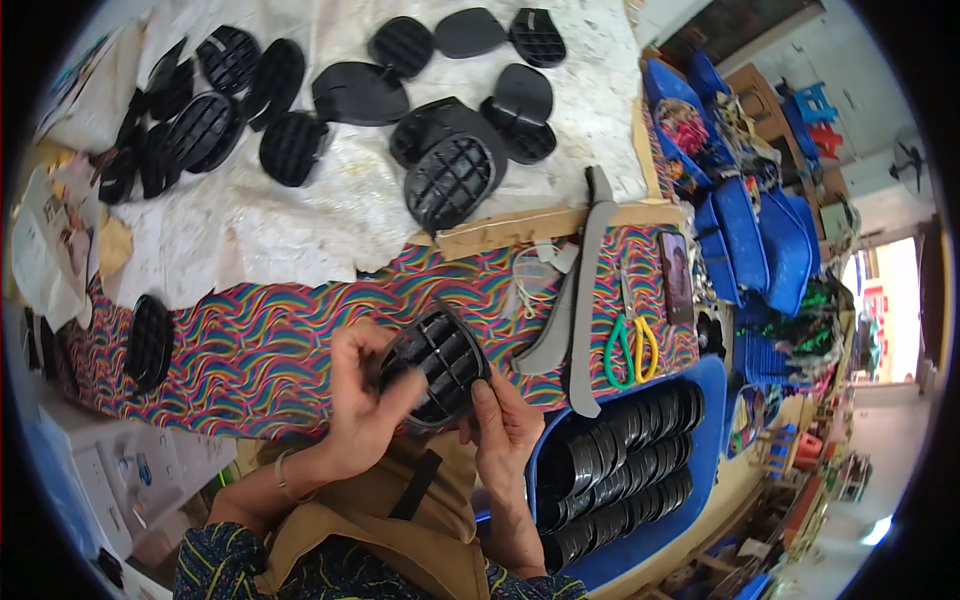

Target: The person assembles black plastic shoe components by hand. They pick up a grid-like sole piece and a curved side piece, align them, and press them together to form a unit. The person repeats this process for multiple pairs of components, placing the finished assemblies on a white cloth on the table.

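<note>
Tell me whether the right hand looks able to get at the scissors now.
Probably yes: the scissors lie uncovered on the patterned cloth, beyond grey strips. However, the right hand is holding a black ribbed piece, so it would likely have to let go first.

1. Black piece: glossy, rounded in outline, the visible face divided by crossing ribs into recessed cells.
2. Pose: tilted, ribbed face toward the viewer.
3. Position: between left hand and right hand.

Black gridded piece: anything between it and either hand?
Nothing visible. The right hand pinches the right edge of the black gridded piece; the left hand, partly blurred, meets its left side. Contact behind it is hidden. The scissors lie off to the right.
</note>
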### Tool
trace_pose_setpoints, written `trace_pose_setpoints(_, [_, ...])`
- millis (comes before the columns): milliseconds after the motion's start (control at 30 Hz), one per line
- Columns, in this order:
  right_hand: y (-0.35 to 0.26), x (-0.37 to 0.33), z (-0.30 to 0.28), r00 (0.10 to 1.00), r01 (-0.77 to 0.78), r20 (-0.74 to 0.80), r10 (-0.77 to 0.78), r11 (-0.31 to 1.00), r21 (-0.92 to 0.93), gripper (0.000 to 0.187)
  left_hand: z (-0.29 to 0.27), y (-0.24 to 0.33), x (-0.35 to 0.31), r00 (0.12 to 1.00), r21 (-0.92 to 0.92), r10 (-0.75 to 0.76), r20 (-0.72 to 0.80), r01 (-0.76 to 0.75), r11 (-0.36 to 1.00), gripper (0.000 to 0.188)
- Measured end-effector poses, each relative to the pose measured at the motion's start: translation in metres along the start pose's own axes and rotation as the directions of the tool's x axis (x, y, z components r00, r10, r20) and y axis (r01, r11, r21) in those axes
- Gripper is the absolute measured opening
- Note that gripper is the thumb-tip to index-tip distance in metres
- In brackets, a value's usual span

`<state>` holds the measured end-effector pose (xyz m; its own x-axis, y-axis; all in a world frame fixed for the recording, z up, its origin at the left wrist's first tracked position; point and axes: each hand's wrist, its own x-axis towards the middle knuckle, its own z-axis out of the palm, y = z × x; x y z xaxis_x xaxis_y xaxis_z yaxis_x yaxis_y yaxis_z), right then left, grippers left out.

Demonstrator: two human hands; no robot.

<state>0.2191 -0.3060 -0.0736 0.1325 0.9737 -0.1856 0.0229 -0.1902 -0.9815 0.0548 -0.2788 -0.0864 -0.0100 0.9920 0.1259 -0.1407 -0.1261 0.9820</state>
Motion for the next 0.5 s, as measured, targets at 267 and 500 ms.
trace_pose_setpoints(267, [-0.009,0.008,-0.033,0.929,0.363,0.207,-0.307,0.866,-0.344,0.033,-0.098,0.046,0.032,0.963,0.558,0.02,0.268,-0.172,0.811,0.06])
trace_pose_setpoints(500, [-0.025,0.026,0.0,0.671,0.709,0.636,-0.382,0.581,-0.4,0.025,-0.054,0.049,0.093,0.236,0.575,-0.623,0.746,0.245,0.781,0.078])
